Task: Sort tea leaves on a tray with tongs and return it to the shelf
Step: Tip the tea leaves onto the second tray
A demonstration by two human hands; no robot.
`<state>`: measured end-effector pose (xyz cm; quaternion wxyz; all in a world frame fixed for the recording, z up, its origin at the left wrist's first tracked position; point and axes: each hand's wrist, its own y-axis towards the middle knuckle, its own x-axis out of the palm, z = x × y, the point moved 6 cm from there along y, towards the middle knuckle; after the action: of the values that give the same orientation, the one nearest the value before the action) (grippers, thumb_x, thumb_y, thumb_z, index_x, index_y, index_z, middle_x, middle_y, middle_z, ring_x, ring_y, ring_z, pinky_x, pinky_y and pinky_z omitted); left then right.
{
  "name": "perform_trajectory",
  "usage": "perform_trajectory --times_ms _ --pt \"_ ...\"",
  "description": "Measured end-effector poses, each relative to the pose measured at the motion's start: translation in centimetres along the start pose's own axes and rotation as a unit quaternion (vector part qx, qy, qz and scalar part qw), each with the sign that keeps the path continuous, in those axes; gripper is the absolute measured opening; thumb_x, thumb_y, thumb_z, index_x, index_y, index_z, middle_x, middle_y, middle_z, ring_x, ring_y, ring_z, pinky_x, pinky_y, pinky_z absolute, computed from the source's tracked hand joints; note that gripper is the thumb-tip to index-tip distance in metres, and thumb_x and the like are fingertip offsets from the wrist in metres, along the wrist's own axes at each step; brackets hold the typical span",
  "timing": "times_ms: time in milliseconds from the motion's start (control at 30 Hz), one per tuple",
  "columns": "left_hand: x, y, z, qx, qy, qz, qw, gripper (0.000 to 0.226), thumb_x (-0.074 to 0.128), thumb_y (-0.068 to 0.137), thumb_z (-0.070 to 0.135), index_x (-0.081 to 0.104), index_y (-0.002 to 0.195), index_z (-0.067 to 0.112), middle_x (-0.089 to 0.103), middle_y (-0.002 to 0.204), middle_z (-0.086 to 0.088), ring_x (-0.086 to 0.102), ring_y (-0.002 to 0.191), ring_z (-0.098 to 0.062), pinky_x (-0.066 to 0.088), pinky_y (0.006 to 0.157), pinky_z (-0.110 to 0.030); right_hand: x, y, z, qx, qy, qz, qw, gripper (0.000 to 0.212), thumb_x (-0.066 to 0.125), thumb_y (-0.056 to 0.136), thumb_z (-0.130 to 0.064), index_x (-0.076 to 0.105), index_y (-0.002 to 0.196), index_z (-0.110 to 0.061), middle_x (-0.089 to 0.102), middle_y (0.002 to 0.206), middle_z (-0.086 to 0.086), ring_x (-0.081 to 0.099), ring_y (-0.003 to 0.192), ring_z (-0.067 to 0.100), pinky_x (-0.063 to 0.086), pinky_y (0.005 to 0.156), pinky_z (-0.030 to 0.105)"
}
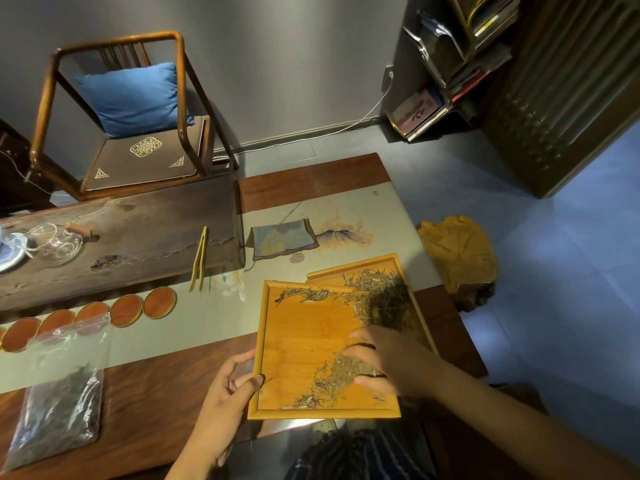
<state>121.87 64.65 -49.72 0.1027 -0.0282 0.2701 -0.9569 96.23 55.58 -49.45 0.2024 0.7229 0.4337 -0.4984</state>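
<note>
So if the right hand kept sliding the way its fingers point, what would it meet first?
The right hand points left across the near tray. First it would meet the pale tea leaves under its fingertips, then probably bare tray floor and the left rim that the left hand holds.

No word, number or brand name can be read anywhere in the view. The pale book cover [417,110] low in the rack at the far right carries a few dark brush-like marks, too small and blurred to make out. The seat pad [145,157] of the chair beyond the far edge of the bench bears gold ornamental motifs, which are patterns and not writing. A small reddish seal-like spot [375,193] on the bench runner is illegible.
</note>
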Motion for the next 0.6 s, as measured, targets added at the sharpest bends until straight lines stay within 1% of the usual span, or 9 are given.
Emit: perform_trajectory --times_ms 133,200,267,333,400,467,600 --pt "0.2 -0.2 0.0 0.002 0.003 -0.001 1.000 0.033 0.055 0.091 -0.004 0.055 0.120 0.012 0.076 0.097 -0.017 0.072 0.087 -0.037 0.058 0.079 -0.046 -0.3 0.9 1.1 0.001 -0.023 0.026 0.999 0.045 0.047 0.095 -0.040 0.048 0.135 -0.020 0.048 0.134 0.004 0.046 0.122 0.017 0.040 0.100 0.028" --pt "0.3 -0.4 0.0 0.005 0.007 -0.005 1.000 0.033 0.055 0.091 -0.003 0.055 0.120 0.013 0.076 0.097 -0.016 0.073 0.086 -0.036 0.060 0.077 -0.042 -0.4 1.2 1.7 0.006 -0.036 0.043 0.998 0.040 0.053 0.093 -0.034 0.053 0.129 -0.017 0.052 0.129 0.005 0.051 0.117 0.018 0.040 0.098 0.026" --pt "0.3 -0.5 0.0 0.009 0.011 -0.005 1.000 0.033 0.055 0.090 -0.004 0.055 0.120 0.012 0.076 0.096 -0.016 0.073 0.084 -0.035 0.061 0.071 -0.036 -0.6 1.3 2.6 0.014 -0.045 0.060 0.997 0.036 0.056 0.092 -0.029 0.055 0.124 -0.015 0.054 0.126 0.006 0.053 0.115 0.020 0.043 0.096 0.028" --pt "0.2 -0.6 0.0 0.010 0.014 -0.005 1.000 0.034 0.055 0.090 -0.005 0.055 0.119 0.013 0.077 0.094 -0.015 0.074 0.081 -0.033 0.061 0.066 -0.032 -0.6 1.4 3.5 0.031 -0.056 0.069 0.996 0.033 0.054 0.093 -0.028 0.054 0.123 -0.015 0.053 0.126 0.007 0.053 0.115 0.020 0.047 0.095 0.031" --pt "0.2 -0.7 -0.1 0.012 0.019 -0.006 1.000 0.034 0.054 0.091 -0.006 0.056 0.118 0.014 0.077 0.091 -0.014 0.074 0.079 -0.029 0.060 0.064 -0.028 -0.7 1.6 4.6 0.060 -0.062 0.073 0.994 0.032 0.050 0.095 -0.029 0.053 0.124 -0.017 0.051 0.128 0.006 0.051 0.118 0.020 0.047 0.096 0.032" --pt "0.2 -0.7 -0.1 0.013 0.020 -0.008 1.000 0.034 0.054 0.091 -0.006 0.056 0.119 0.013 0.077 0.092 -0.014 0.074 0.080 -0.028 0.059 0.064 -0.027 -0.9 1.7 5.5 0.086 -0.061 0.080 0.991 0.031 0.049 0.096 -0.029 0.054 0.124 -0.018 0.051 0.128 0.005 0.050 0.118 0.019 0.046 0.096 0.030" --pt "0.3 -0.6 -0.3 0.008 0.015 -0.014 1.000 0.034 0.055 0.091 -0.005 0.055 0.120 0.013 0.076 0.094 -0.016 0.074 0.082 -0.031 0.060 0.066 -0.028 -1.4 2.0 6.9 0.123 -0.045 0.082 0.988 0.031 0.050 0.096 -0.019 0.054 0.127 -0.016 0.051 0.127 0.006 0.051 0.117 0.020 0.051 0.090 0.031"
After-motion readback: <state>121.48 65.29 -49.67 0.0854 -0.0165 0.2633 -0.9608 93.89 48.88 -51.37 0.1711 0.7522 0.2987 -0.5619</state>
